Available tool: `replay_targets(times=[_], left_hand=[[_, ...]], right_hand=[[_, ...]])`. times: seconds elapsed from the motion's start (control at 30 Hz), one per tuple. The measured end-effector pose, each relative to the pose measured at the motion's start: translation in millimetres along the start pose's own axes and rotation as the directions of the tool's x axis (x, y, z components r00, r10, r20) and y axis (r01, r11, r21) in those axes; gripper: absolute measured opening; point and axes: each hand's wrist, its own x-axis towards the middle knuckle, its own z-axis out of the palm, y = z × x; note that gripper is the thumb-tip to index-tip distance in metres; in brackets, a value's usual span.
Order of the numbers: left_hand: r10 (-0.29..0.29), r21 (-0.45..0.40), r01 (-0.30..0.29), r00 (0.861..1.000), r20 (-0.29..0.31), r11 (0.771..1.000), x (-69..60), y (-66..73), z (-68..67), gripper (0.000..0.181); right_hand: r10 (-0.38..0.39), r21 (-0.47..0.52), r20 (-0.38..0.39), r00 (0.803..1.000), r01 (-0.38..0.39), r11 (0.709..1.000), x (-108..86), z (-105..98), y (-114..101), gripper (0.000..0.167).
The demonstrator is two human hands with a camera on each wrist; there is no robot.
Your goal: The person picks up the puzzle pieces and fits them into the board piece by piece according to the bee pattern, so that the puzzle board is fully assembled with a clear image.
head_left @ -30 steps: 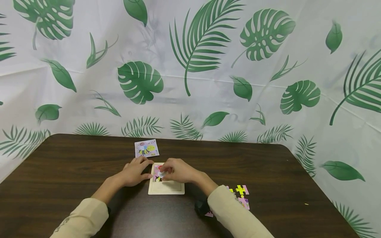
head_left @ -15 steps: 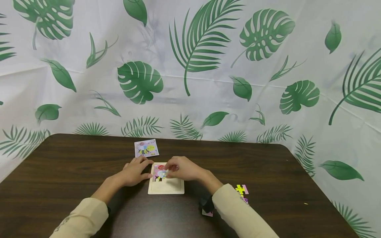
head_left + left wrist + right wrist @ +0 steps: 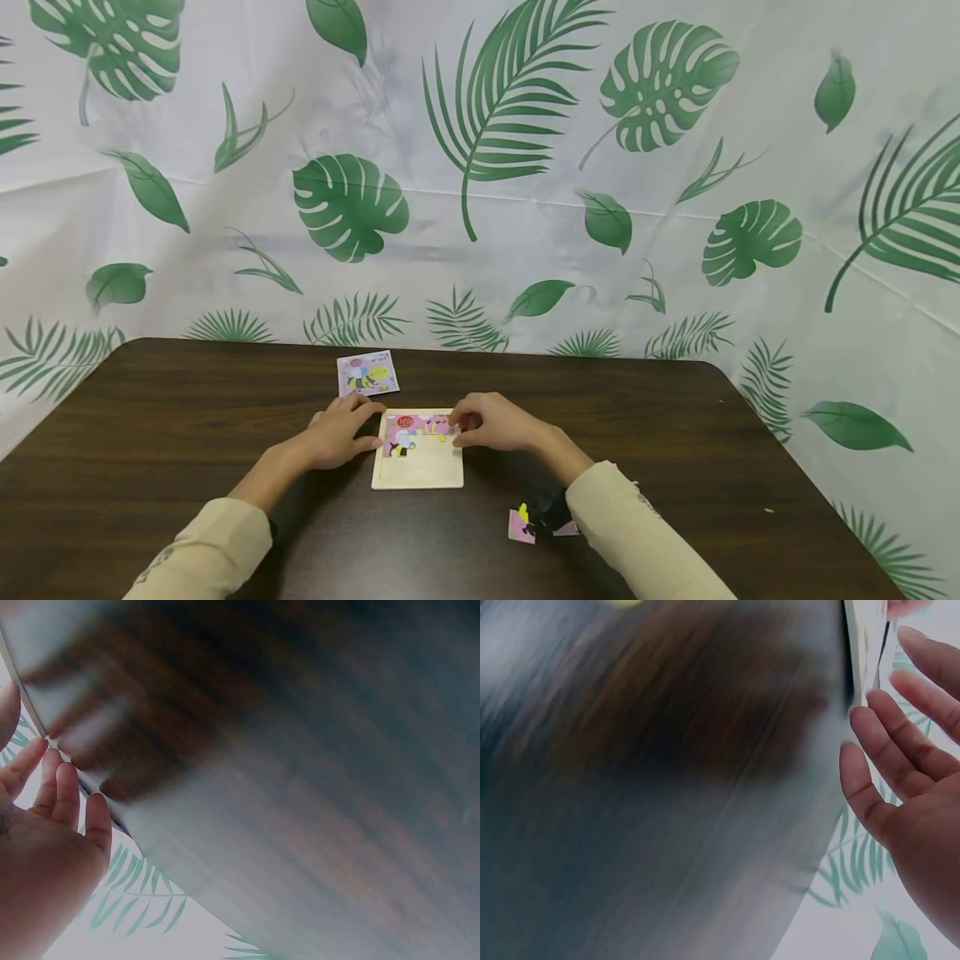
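Apparently bracing the tray (image 3: 417,473) against sliding with spread left fingers (image 3: 371,409), and meeting its upper-right pieces (image 3: 438,426) with parted right fingers (image 3: 468,437).

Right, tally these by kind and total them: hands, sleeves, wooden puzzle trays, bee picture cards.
Left hand and right hand: 2
Left sleeve and right sleeve: 2
Wooden puzzle tray: 1
Bee picture card: 1
Total: 6
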Motion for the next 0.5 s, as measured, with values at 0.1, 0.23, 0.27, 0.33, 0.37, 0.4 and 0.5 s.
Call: replay_targets(times=[0.1, 0.23, 0.27, 0.33, 0.37, 0.4, 0.5], left_hand=[[-0.001, -0.005, 0.001, 1.0, 0.005, 1.0, -0.3, 0.5, -0.5, 0.043], [0.001, -0.005, -0.001, 1.0, 0.007, 1.0, -0.5, 0.5, -0.4, 0.043], [0.002, -0.005, -0.002, 1.0, 0.005, 1.0, -0.5, 0.2, -0.2, 0.043], [0.003, -0.003, -0.003, 1.0, 0.003, 1.0, -0.4, -0.4, 0.1, 0.043], [0.003, -0.003, -0.003, 1.0, 0.003, 1.0, -0.3, -0.8, 0.4, 0.043], [0.005, -0.003, -0.005, 1.0, 0.002, 1.0, -0.2, -1.1, 0.6, 0.043], [0.008, 0.0, -0.008, 1.0, 0.0, 1.0, 0.0, -1.9, 1.4, 0.043]], right_hand=[[0.008, 0.002, 0.0, 1.0, -0.008, 1.0, -6.7, -3.5, 6.7, 0.019], [0.036, -0.004, 0.016, 0.999, -0.035, 0.999, -17.7, -8.9, 16.2, 0.021], [0.045, -0.008, 0.024, 0.999, -0.045, 0.999, -20.6, -10.5, 18.6, 0.021], [0.053, -0.01, 0.037, 0.998, -0.053, 0.999, -27.1, -14.2, 23.5, 0.022], [0.063, -0.007, 0.043, 0.997, -0.062, 0.998, -30.5, -16.2, 26.0, 0.022], [0.068, -0.003, 0.047, 0.997, -0.068, 0.998, -34.3, -18.4, 28.6, 0.022], [0.093, 0.011, 0.06, 0.994, -0.094, 0.996, -48.7, -25.0, 35.9, 0.022]])
